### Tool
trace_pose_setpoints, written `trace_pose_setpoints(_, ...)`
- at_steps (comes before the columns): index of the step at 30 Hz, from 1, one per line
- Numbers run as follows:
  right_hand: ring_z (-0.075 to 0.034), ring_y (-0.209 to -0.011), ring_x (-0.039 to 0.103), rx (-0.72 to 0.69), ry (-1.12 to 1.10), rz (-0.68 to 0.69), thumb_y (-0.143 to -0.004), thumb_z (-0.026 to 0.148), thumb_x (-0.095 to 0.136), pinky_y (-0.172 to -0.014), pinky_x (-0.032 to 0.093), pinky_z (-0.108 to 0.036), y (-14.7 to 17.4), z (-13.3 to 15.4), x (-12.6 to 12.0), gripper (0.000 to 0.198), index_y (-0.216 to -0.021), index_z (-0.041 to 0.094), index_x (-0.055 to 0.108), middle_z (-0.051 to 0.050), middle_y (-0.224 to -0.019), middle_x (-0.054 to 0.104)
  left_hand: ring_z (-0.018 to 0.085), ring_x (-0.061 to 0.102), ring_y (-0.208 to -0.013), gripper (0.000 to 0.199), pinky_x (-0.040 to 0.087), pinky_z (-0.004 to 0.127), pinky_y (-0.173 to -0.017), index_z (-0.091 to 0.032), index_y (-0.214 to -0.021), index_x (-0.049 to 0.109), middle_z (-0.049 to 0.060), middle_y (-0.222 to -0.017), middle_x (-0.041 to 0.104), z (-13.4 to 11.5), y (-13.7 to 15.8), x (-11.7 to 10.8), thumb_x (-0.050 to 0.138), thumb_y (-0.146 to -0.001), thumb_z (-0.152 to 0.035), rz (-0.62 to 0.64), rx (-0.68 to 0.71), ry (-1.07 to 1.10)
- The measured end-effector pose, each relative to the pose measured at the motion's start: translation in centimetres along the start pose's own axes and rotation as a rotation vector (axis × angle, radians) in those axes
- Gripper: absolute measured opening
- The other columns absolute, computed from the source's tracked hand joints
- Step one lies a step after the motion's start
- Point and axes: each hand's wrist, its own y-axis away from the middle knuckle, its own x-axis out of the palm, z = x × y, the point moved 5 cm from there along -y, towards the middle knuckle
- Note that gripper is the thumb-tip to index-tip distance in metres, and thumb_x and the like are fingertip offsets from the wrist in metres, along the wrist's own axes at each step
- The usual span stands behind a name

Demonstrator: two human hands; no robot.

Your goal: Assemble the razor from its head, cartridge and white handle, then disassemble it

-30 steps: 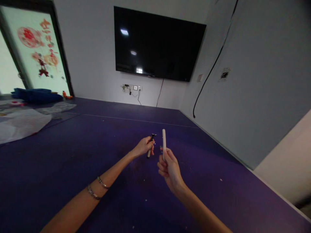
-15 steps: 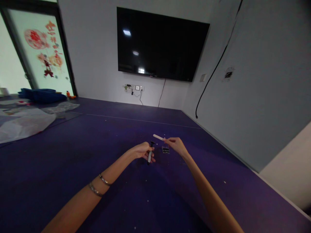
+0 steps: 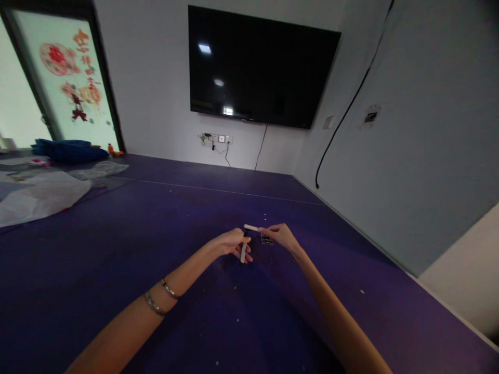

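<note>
**Grips clear, contact unclear**

Left hand (image 3: 233, 241): fingers closed on a slim tool (image 3: 244, 253), light handle showing; its head is hard to make out by the tip of the white stick (image 3: 251, 227). Can't tell if they touch. Right hand (image 3: 284, 236): fingers pinch the stick's other end, covering it. Small dark piece (image 3: 267, 240) on the purple surface (image 3: 195, 306), partly behind those fingers, detail too small to read. Forearms cut off at bottom edge.

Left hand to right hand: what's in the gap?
Head view: a pale stick, pinched in the right hand, spans it, tip by the upper end of the slim tool in the left hand. Contact unclear.
</note>
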Motion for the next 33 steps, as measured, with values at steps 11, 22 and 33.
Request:
trace_pose_setpoints(11, -0.016, -0.059, 0.06, -0.006, 0.063, -0.092, -0.068, 0.064, 0.053, -0.051, 0.035, -0.022, 0.1, 0.3, -0.5, 0.049, -0.068, 0.02, 0.074, -0.003, -0.057, 0.066, 0.021, 0.065, -0.053, 0.003, 0.052, 0.041, -0.062, -0.014, -0.091, 0.035, -0.002, -0.059, 0.053, 0.0, 0.0, 0.3, 0.033, -0.09, -0.014, -0.048, 0.0, 0.038)
trace_pose_setpoints(22, -0.015, -0.057, 0.056, 0.015, 0.038, -0.153, -0.066, 0.065, 0.054, -0.05, 0.033, -0.022, 0.0, -0.3, -0.7, 0.051, -0.07, 0.018, 0.074, -0.003, -0.057, 0.064, 0.021, 0.066, -0.054, 0.013, 0.052, 0.045, -0.066, -0.015, -0.094, 0.034, -0.003, -0.06, 0.053, 0.4, -0.5, 0.3, 0.045, -0.086, -0.019, -0.004, 0.015, 0.09)
trace_pose_setpoints(33, -0.01, -0.046, 0.045, -0.01, -0.073, -0.037, -0.066, 0.065, 0.053, -0.044, 0.027, -0.022, 0.0, -0.6, -1.1, 0.055, -0.063, 0.013, 0.072, -0.001, -0.049, 0.055, 0.022, 0.066, -0.057, 0.012, 0.052, 0.046, -0.068, -0.014, -0.085, 0.038, -0.001, -0.061, 0.055, 0.2, -0.8, 0.4, 0.048, -0.084, -0.02, 0.061, 0.064, 0.137)
